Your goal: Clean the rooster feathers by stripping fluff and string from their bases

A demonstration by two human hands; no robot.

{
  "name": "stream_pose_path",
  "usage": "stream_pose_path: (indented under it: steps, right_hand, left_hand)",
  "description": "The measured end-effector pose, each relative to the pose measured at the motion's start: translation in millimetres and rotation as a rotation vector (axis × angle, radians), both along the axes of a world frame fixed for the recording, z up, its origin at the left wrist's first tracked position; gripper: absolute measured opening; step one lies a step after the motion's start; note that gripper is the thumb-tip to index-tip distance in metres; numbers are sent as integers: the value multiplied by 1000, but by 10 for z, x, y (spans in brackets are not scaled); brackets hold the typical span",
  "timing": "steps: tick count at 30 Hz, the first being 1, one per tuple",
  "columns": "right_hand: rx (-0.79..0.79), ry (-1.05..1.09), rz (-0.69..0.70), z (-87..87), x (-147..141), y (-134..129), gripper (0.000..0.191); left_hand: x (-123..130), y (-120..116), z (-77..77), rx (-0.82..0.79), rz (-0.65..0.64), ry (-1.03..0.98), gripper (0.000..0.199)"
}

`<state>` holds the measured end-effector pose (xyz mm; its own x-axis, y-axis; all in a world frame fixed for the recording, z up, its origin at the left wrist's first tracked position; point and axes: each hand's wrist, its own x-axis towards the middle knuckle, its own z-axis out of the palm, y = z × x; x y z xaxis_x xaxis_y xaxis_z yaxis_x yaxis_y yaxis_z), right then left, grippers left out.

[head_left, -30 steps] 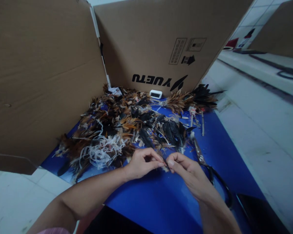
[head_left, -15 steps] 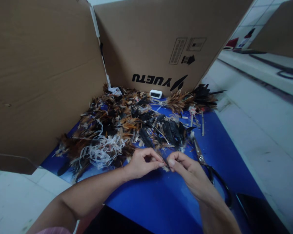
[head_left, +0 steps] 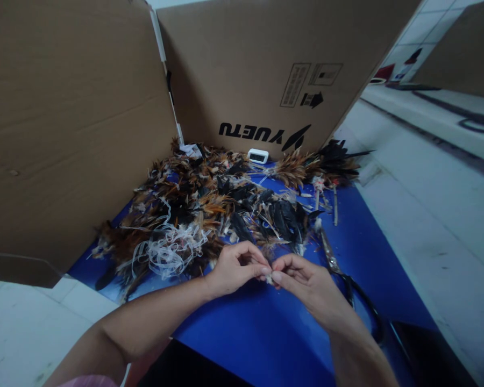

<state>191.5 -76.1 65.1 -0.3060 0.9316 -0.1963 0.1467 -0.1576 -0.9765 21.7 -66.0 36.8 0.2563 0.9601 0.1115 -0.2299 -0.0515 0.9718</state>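
Observation:
Over the near part of the blue table (head_left: 242, 333), my left hand (head_left: 237, 269) and my right hand (head_left: 306, 282) meet fingertip to fingertip. Both are closed in a pinch on a small feather (head_left: 269, 279), whose pale fluffy end shows under the fingertips. Fingers cover most of it. Just beyond my hands lies a loose pile of brown and black feathers (head_left: 284, 217). A tangle of clear plastic ribbon (head_left: 171, 250) rests on the pile's left side. Scissors (head_left: 333, 260) with black handles lie to the right of my right hand.
Tall cardboard panels (head_left: 258, 70) stand behind and to the left. Against the back one sits a small white digital clock (head_left: 258, 156). Bundled feathers (head_left: 331, 164) lie at the back right. A flat black object (head_left: 427, 349) is at the near right corner.
My right hand has moved slightly left, bringing its fingertips against those of my left hand. The dark part of the feather seen between them is now mostly covered.

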Motion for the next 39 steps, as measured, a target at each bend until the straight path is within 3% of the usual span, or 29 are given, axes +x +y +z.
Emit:
stream_pose_path:
  steps: [9, 25, 39]
  right_hand:
    - [49, 16, 1, -16, -17, 4, 21]
    - [64, 46, -170, -122, -57, -2, 23]
    - [34, 109, -169, -147, -119, 7, 21]
  left_hand:
    - [7, 21, -25, -15, -13, -81, 21]
    - [-9, 40, -41, -145, -29, -93, 25]
    - [30, 51, -62, -283, -116, -281, 31]
